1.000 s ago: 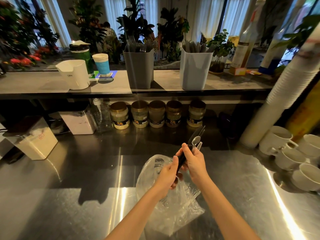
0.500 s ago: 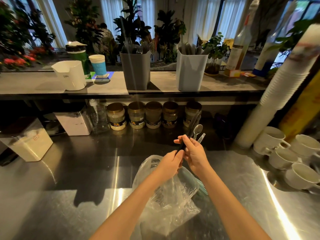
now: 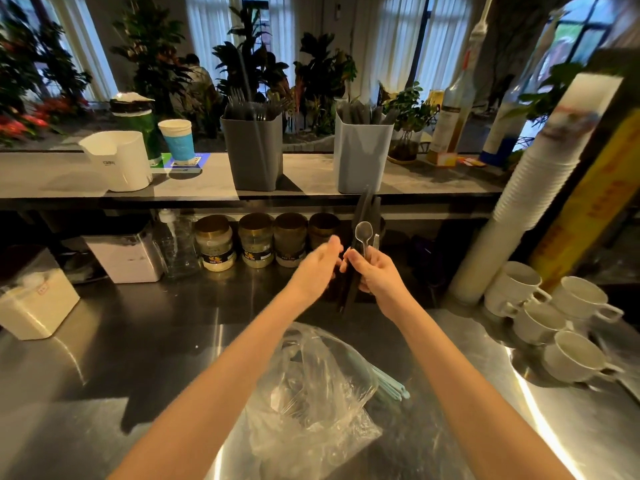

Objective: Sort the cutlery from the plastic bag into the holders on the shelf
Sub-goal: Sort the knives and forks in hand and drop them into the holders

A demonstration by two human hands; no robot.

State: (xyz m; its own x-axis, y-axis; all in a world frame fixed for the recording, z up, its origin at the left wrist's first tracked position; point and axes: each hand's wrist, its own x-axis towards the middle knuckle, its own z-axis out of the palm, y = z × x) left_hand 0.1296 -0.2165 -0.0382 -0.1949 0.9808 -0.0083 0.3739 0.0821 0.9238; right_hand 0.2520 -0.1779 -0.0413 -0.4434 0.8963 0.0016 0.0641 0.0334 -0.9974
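— While I watch through the head camera, the right hand (image 3: 379, 275) is raised above the steel counter (image 3: 104, 358), its fingers curled tight round a bundle of cutlery (image 3: 357, 247).

— What is in it?

— Long black pieces standing nearly upright, with a clear plastic spoon (image 3: 363, 233) bowl-up in front of them. The black tips reach up across the front edge of the shelf (image 3: 62, 178), just under the pale blue-grey holder (image 3: 362, 157). I can't make out whether the black ones are knives or forks.

— And the left hand?

— I see the left hand (image 3: 317, 268) just beside the right, thumb up, close to the black handles. It is blurred, so I can't tell whether it grips them or only touches.

— Where is the bag?

— The clear plastic bag (image 3: 311, 386) lies crumpled on the counter between the two forearms, below both hands and apart from them. More cutlery shows dimly through it, and pale blue sticks (image 3: 391, 386) poke out of its right side.

— The holders?

— Both are on the shelf: a dark grey holder (image 3: 254, 154) with forks standing in it, and to its right the pale one, with dark pieces in it.

— Anything else?

— I can see a white jug (image 3: 119, 159) and a blue paper cup (image 3: 178, 140) further left on the shelf, jars (image 3: 254, 240) in a row under it, and white cups (image 3: 571, 355) at the counter's right, beside a leaning stack of paper cups (image 3: 540, 174).
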